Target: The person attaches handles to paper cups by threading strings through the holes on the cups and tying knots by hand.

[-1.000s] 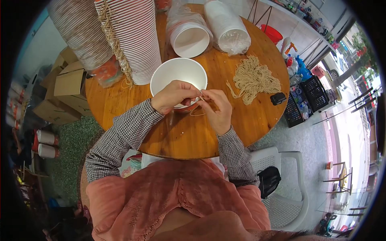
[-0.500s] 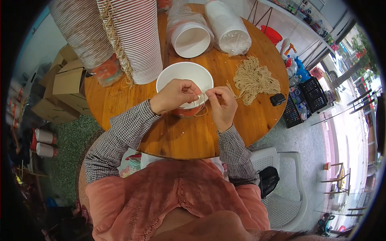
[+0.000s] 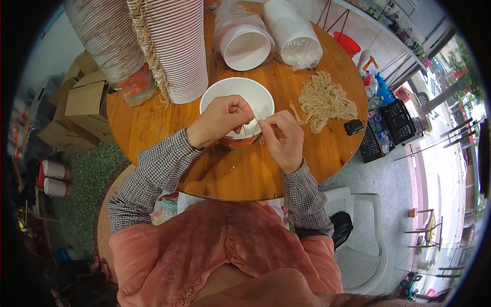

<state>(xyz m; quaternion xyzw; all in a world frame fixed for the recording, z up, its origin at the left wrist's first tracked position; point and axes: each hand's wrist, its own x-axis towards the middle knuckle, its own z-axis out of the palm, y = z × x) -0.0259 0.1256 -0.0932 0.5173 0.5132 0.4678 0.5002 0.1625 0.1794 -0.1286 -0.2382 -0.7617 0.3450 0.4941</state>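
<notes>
Both my hands meet over the near rim of a paper bucket (image 3: 237,88), white inside and reddish outside, that stands upright on the round wooden table (image 3: 225,179). A thin beige string (image 3: 255,118) runs between my fingertips. My left hand (image 3: 220,119) pinches it above the bucket's opening. From the right, my right hand (image 3: 284,139) pinches the string with thumb and forefinger beside the rim. Part of the string hangs below my right fingers. My hands hide the near rim, so how the string joins the bucket cannot be made out. To the right lies a loose heap of beige strings (image 3: 327,102).
A tall stack of white buckets (image 3: 181,56) with string along its side rises at the left, beside a bagged stack (image 3: 105,46). Two plastic-wrapped bucket stacks lie behind. A small black object (image 3: 353,127) sits near the right edge. Cardboard boxes (image 3: 87,110) stand left; a white chair (image 3: 365,256) right.
My fingertips have drawn slightly apart, with the string now stretched between them. My right hand has shifted a little down and right. The bucket stays in place.
</notes>
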